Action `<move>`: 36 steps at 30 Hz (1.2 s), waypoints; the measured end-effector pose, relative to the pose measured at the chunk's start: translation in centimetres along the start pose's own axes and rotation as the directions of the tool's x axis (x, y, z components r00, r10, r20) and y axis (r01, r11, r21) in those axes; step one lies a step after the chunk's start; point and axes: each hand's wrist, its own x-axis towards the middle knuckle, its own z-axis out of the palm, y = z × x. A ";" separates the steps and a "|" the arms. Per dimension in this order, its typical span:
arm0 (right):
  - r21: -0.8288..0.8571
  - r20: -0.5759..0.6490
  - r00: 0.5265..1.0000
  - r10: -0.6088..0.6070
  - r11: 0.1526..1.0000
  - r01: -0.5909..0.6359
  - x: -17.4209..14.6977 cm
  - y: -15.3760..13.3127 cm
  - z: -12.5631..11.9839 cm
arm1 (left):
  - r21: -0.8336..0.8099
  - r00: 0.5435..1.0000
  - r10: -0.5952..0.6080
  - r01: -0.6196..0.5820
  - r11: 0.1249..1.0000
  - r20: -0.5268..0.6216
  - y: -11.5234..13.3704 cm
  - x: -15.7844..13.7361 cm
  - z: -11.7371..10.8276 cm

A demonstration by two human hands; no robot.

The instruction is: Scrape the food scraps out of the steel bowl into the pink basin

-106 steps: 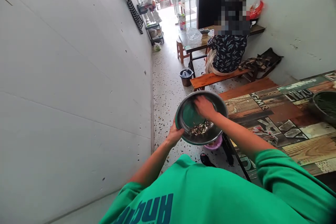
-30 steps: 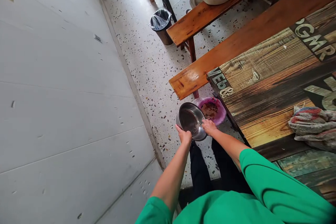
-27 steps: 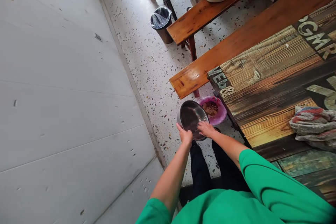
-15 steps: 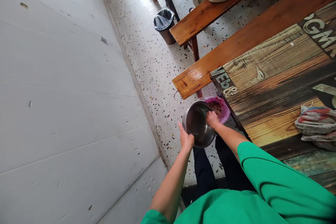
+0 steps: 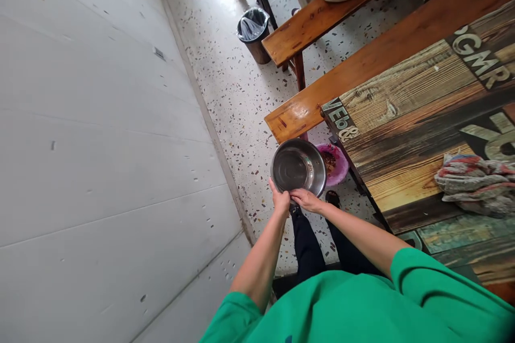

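Note:
I hold a round steel bowl [image 5: 298, 167] low over the speckled floor; its inside looks bare. My left hand [image 5: 280, 200] grips its near rim. My right hand [image 5: 306, 199] rests on the same near rim just beside the left, fingers curled over the edge. Just right of the steel bowl, a pink plastic bowl [image 5: 336, 163] with dark brown scraps in it stands on the floor, partly under the table corner.
A patterned wooden table [image 5: 422, 128] fills the right side, with a crumpled cloth [image 5: 475, 182] on it. Two wooden benches [image 5: 317, 21] stand beyond; a person sits on the far one. A lined black bin [image 5: 253, 32] stands on the floor. A white wall [image 5: 100, 144] runs along the left.
The steel bowl, first held high with scraps in it, came down beside the pink bowl. My right hand left the bowl's inside and moved to its near rim. The bowl tipped back level.

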 end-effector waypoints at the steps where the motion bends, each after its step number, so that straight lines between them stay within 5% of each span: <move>1: 0.002 0.012 1.000 -0.007 1.000 0.007 -0.1 -0.1 -0.2 | -0.013 1.000 0.006 -0.006 1.000 0.003 0.2 -0.3 -0.3; 7: -0.090 -0.109 0.963 0.246 0.962 -0.256 -0.5 1.6 -1.9 | -0.027 1.000 0.023 -0.022 0.999 0.008 1.6 -1.6 -2.0; 12: -0.035 -0.013 0.986 0.169 0.985 -0.169 0.1 -0.1 -0.5 | -0.006 1.000 0.005 -0.005 1.000 0.014 3.3 -3.0 -2.9; 17: -0.065 -0.074 0.954 0.290 0.953 -0.295 0.3 1.0 -0.6 | 0.052 0.999 -0.028 0.026 0.998 0.030 3.8 -4.5 -4.1; 22: -0.226 -0.142 0.986 0.084 0.967 -0.114 0.1 1.6 -1.7 | 0.118 0.997 -0.034 0.026 0.993 0.065 4.0 -5.9 -4.7; 26: -0.288 -0.297 0.935 0.192 0.916 -0.280 0.2 2.3 -2.9 | 0.127 0.993 0.061 -0.075 0.989 0.105 4.6 -7.0 -5.2; 31: -0.317 -0.130 0.988 0.084 0.941 -0.121 -1.0 2.8 -3.1 | 0.116 0.989 0.118 -0.128 0.985 0.091 4.9 -7.4 -5.6; 36: -0.283 -0.234 0.965 0.121 0.941 -0.187 -0.6 1.7 -3.4 | 0.103 0.990 0.087 -0.098 0.990 0.107 5.4 -7.6 -5.7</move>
